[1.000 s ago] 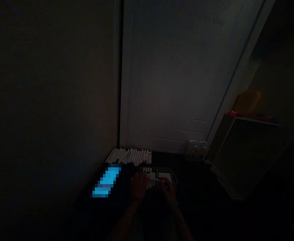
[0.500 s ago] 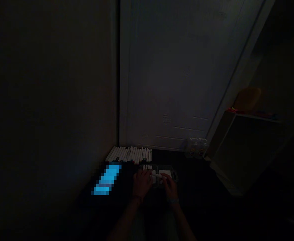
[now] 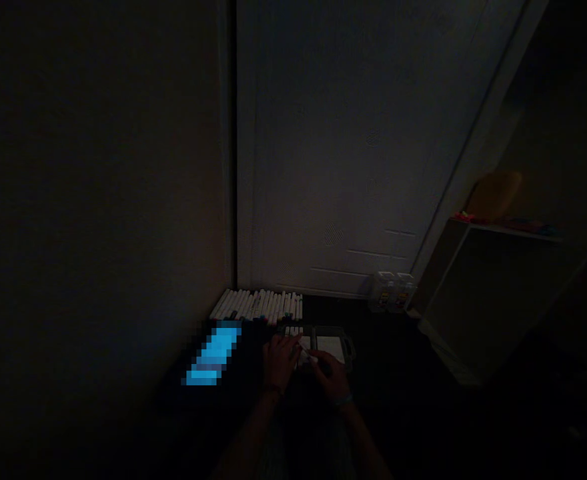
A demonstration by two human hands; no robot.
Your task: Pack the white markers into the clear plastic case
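Observation:
A white marker [image 3: 307, 351] slants between my two hands over an open see-through case [image 3: 348, 339]. The fingers of my right hand [image 3: 332, 377] are closed around its lower right end. My left hand [image 3: 279, 362] has its fingertips at the upper left end, curled about it as far as the dim light shows. Several white markers [image 3: 294, 331] stick up in the left part of the case, partly hidden by my left hand. A white sheet or panel [image 3: 329, 345] shows in the right part.
A long row of white markers [image 3: 258, 307] lies along the wall behind the case. A glowing blue, pixelated screen [image 3: 216, 353] is at left. Two clear containers [image 3: 393, 293] stand back right, near a tilted cabinet [image 3: 478, 300] with a yellow-orange object [image 3: 496, 195] on top.
My right hand has shifted left and a little down, closer to my left hand. The marker is tilted more steeply, and more of the white sheet at right shows.

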